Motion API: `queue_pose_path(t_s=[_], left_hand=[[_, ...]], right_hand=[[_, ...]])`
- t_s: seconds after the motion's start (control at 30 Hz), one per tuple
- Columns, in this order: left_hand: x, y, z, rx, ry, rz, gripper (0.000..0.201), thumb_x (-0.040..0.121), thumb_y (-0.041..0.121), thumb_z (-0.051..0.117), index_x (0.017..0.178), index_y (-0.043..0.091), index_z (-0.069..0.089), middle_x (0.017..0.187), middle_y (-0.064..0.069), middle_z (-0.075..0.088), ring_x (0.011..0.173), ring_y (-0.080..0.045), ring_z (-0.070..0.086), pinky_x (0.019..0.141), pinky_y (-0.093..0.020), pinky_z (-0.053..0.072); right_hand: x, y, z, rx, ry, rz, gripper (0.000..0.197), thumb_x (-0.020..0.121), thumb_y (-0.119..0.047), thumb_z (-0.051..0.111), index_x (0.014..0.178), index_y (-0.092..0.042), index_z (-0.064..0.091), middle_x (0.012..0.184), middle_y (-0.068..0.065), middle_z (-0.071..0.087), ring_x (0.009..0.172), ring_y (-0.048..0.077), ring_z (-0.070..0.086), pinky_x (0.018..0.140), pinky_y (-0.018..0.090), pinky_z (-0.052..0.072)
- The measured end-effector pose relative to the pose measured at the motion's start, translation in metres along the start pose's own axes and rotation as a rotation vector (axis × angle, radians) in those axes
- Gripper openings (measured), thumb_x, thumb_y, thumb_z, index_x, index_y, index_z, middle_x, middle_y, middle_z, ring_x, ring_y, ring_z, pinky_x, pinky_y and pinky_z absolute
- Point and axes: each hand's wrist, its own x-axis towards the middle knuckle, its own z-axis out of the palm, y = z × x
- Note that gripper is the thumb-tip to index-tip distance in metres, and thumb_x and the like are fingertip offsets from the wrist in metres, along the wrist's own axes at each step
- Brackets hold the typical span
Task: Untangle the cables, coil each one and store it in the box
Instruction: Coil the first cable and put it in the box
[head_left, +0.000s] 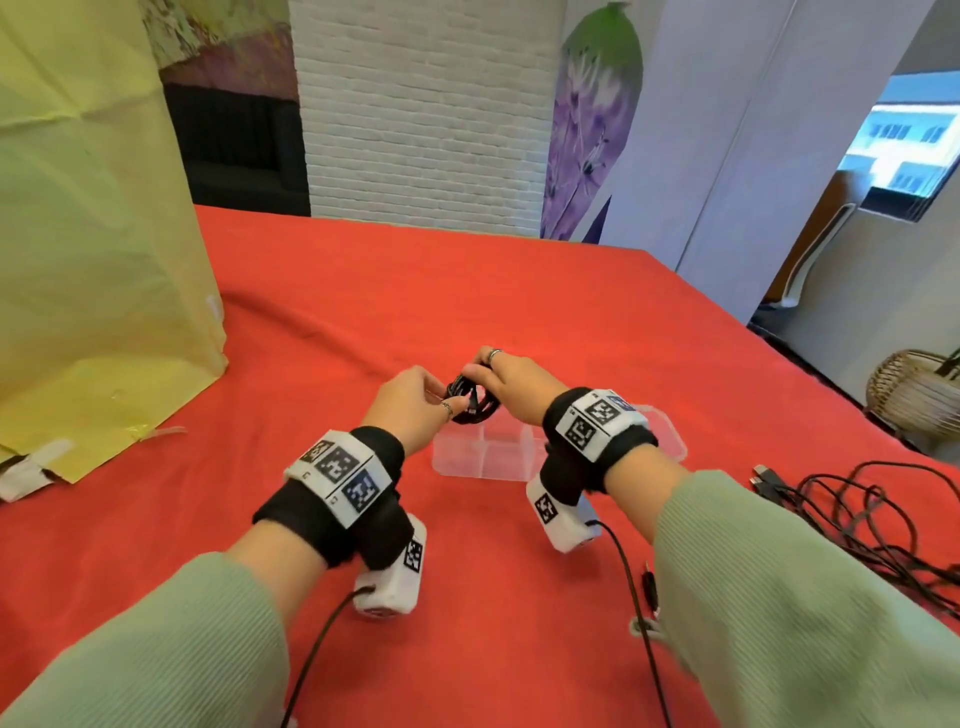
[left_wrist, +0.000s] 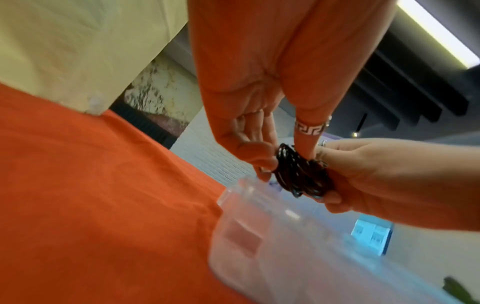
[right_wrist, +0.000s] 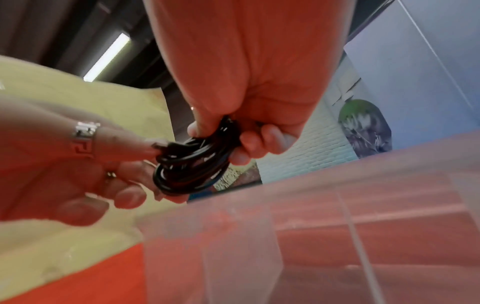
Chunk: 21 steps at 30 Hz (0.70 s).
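Observation:
A black cable wound into a tight coil (head_left: 470, 401) (left_wrist: 301, 172) (right_wrist: 193, 162) hangs between both hands, just above the far left corner of a clear plastic box (head_left: 485, 457) (left_wrist: 272, 236) (right_wrist: 311, 226) with dividers. My right hand (head_left: 506, 382) (right_wrist: 233, 131) grips the coil's right side with curled fingers. My left hand (head_left: 421, 402) (left_wrist: 262, 156) pinches the coil's left side, its ringed finger pressing the cable's plug end against the loops. A tangle of black cables (head_left: 857, 514) lies on the red cloth at the right.
The red tablecloth (head_left: 467, 291) covers the whole table. A large yellow sheet (head_left: 93, 234) stands at the left edge. A wicker basket (head_left: 919, 389) sits on the floor beyond the table's right edge. Thin black wires run from both wrist cameras toward me.

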Motion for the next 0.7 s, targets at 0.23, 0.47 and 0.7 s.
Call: queue_pose_path(t_s=[0.23,0.47,0.7], left_hand=[[-0.003,-0.011,0.004,0.258,-0.058,0.158,0.028,0.087,0.018,0.063,0.112,0.010,0.057,0.114,-0.005,0.066,0.095,-0.017,0.058,0.073,-0.018,0.035],[-0.002,-0.024,0.004,0.418,-0.061,0.213,0.038,0.076,0.032,0.074,0.105,0.014,0.058,0.107,-0.006,0.059,0.095,-0.020,0.047,0.077,-0.027,0.034],[-0.007,-0.026,-0.001,0.340,-0.004,0.236,0.030,0.071,0.016,0.078,0.094,0.012,0.060,0.096,-0.003,0.058,0.084,-0.017,0.047,0.072,-0.025,0.033]], right_hand=[[0.015,0.010,0.013,-0.094,-0.061,0.053,0.022,0.100,-0.032,0.037,0.101,-0.012,0.046,0.085,0.018,0.059,0.081,0.031,0.052,0.066,0.031,0.030],[0.018,0.004,0.019,-0.284,-0.197,0.023,0.031,0.100,-0.040,0.033,0.094,-0.010,0.036,0.070,0.005,0.048,0.076,0.025,0.045,0.067,0.033,0.029],[0.021,-0.003,0.024,-0.393,-0.217,0.015,0.035,0.100,-0.044,0.031,0.097,-0.011,0.041,0.070,0.005,0.047,0.077,0.026,0.046,0.067,0.033,0.030]])
